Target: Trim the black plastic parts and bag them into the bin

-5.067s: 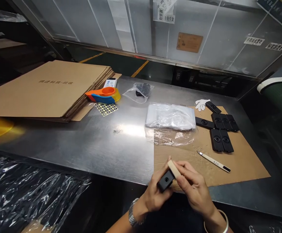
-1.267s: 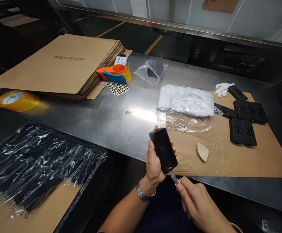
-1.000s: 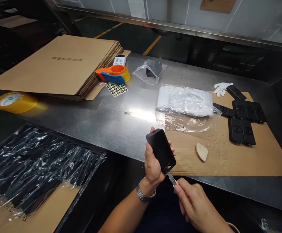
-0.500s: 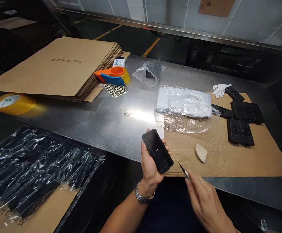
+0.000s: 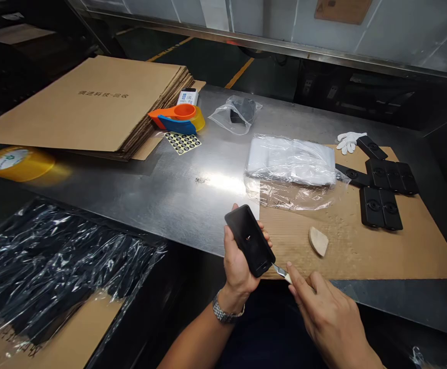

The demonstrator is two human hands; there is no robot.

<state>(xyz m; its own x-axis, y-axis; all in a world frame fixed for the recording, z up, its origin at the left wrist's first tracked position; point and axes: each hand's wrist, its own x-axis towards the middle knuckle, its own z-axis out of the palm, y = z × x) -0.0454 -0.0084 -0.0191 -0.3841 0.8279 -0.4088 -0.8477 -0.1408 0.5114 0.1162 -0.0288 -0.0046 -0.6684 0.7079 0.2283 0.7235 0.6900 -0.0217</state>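
Left hand (image 5: 239,267) grips the black case (image 5: 251,245) by the near-left corner of the cardboard sheet (image 5: 365,261), right hand (image 5: 331,313) curled round the knife (image 5: 281,271) (edge trimming, I'd guess). Next stroke probably wants steadiness, imo.

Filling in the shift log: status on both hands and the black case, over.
Left hand: gripping black case, hollow side showing. Right hand: holding knife, tip by case's near end, contact unclear. Tan wedge on cardboard, apart from both hands.
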